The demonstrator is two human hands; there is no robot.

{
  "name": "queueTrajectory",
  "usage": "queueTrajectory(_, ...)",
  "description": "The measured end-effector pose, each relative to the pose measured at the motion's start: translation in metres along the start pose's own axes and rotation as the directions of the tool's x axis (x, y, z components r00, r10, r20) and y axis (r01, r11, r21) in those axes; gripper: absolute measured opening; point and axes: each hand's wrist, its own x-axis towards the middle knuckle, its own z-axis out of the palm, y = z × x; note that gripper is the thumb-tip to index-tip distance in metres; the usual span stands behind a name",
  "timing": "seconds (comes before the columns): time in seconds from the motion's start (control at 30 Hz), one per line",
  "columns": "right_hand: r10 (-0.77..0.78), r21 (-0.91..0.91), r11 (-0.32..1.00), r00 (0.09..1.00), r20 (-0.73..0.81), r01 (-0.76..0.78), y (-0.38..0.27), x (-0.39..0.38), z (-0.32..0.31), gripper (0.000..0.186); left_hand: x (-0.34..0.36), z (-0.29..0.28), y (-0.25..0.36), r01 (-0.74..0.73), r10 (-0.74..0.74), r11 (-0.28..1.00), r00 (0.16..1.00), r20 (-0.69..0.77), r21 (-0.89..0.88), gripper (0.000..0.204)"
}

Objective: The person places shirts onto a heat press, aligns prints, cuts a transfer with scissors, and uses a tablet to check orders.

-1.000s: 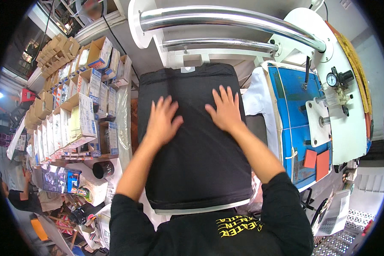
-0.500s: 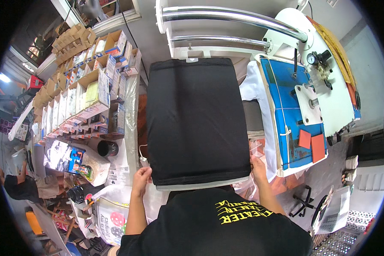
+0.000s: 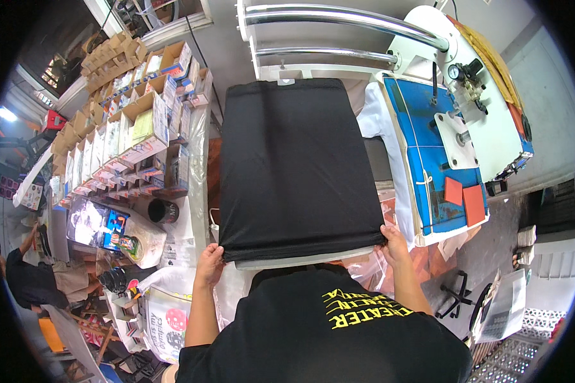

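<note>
A black shirt (image 3: 294, 166) is stretched over a flat pressing board whose pale front edge (image 3: 300, 258) shows below the hem. My left hand (image 3: 209, 264) pinches the hem at its near left corner. At the near right corner my right hand (image 3: 395, 242) grips the same hem between thumb and fingers. The cloth is drawn tight between both hands, with creases along the hem. To the right stands a heat press with a blue pad (image 3: 437, 159), a white plate (image 3: 453, 140) and two red squares (image 3: 461, 199) on it.
On the left, a table holds rows of open cardboard boxes (image 3: 118, 137) and a dark mug (image 3: 164, 210). Chrome bars (image 3: 345, 20) cross behind the board. A white shirt (image 3: 384, 127) hangs beside the blue pad. At far left a person (image 3: 35, 274) is seated.
My hands now pull the hem outward at both corners, so the near end of the black shirt is wider and tauter. The view has shifted slightly.
</note>
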Motion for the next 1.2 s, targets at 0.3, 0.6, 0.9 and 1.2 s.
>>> queueTrajectory(0.3, 0.025, -0.092, 0.995, 0.999, -0.027, -0.028, 0.009, -0.001, -0.009, 0.02, -0.006, -0.017, -0.001, 0.116, -0.121, 0.992, 0.989, 0.087, 0.052, 0.022)
queueTrajectory(0.6, 0.086, -0.049, 0.995, 0.994, 0.073, -0.083, 0.015, -0.002, -0.023, 0.017, -0.009, -0.025, -0.02, 0.128, -0.128, 0.991, 0.992, -0.003, 0.03, 0.018)
queueTrajectory(0.9, 0.06, 0.094, 0.991, 0.955, 0.292, -0.091, 0.003, 0.034, -0.016, 0.027, 0.015, 0.009, -0.003, 0.067, -0.051, 0.978, 0.995, 0.085, -0.198, 0.034)
queueTrajectory(1.2, 0.033, 0.093, 0.994, 0.984, 0.177, -0.05, -0.021, 0.035, 0.012, 0.019, 0.032, 0.015, 0.011, -0.006, 0.006, 0.999, 1.0, -0.015, 0.049, 0.014)
